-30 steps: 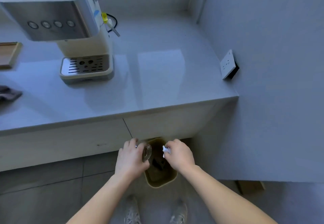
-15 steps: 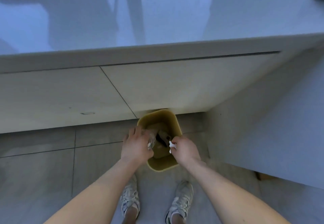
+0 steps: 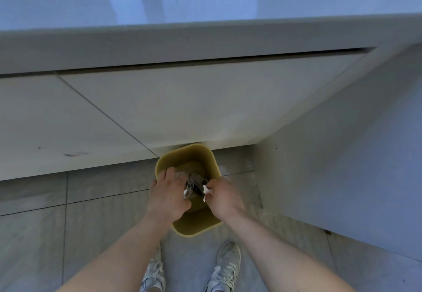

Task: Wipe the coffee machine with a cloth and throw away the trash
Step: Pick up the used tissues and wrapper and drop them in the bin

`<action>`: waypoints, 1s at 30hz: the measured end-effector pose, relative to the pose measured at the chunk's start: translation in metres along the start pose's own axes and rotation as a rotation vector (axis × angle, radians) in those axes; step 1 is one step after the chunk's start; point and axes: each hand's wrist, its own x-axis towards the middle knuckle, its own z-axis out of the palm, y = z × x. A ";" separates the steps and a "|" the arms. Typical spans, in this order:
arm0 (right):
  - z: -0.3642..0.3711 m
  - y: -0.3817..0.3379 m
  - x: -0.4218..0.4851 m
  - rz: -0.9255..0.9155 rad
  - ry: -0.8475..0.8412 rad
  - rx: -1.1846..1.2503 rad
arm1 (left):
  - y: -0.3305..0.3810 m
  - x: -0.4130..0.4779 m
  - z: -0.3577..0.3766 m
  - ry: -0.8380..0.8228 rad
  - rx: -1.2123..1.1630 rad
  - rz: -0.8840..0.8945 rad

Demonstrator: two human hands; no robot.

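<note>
In the head view, a person stands over a yellow bin (image 3: pixel 206 225) at lower centre of the frame, both hands held just above its open mouth. The left hand (image 3: pixel 167 197) is wrapped around a crumpled piece of clear plastic (image 3: pixel 187 189), its grip closed on it; the right hand (image 3: pixel 225 197) pinches a small scrap of white paper (image 3: pixel 206 191) between thumb and fingers, its grip narrow and holding. Neither piece of trash has dropped yet, and some dark refuse already lies inside the bin. The bin sits on the tiled floor (image 3: pixel 68 234), against the pale cabinet front (image 3: pixel 182 109) under the glossy bench (image 3: pixel 205 1) that fills the top of the frame. Two white shoes (image 3: pixel 226 266) show at the bottom edge. The coffee machine and the cloth are out of view, so whether wiping is finished cannot be told; judging by the hands, the disposal step is near its end, with only the release left.
</note>
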 end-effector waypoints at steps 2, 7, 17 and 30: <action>0.003 0.002 0.004 -0.006 0.000 0.006 | -0.001 0.004 0.005 0.006 0.022 0.007; 0.008 0.006 0.014 0.004 0.005 0.027 | -0.001 0.013 0.015 0.007 0.047 0.033; 0.023 0.004 0.022 -0.012 -0.014 0.045 | -0.011 0.021 0.028 -0.024 0.026 0.011; -0.038 -0.005 -0.005 -0.033 -0.001 -0.001 | -0.003 -0.014 -0.042 0.035 0.064 0.039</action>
